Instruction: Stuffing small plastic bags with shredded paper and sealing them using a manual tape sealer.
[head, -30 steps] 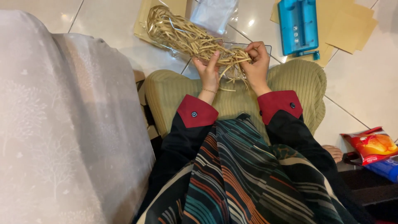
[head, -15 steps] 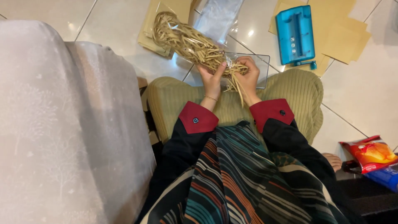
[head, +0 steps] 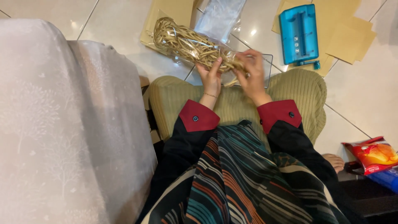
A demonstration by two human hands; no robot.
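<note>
Left hand (head: 210, 78) clasped around the near end of a clear bag of tan rubber bands (head: 188, 41). Right hand (head: 252, 74), just beside it, pinched a few loose bands. Blue hole punch (head: 298, 33) on the floor beyond the right hand.

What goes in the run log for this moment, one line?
left hand: holds bag of rubber bands | right hand: at bag's open end, blurred | cushion beneath | blue punch on floor

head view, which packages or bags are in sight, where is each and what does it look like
Clear plastic bag of tan rubber bands: top centre, long, held at its near end by the left hand and right hand.
Empty clear bag: flat on the floor behind it.
Snack bag: right edge, red with orange, crumpled.
Blue packet: just below the snack bag, mostly cut off.
</note>
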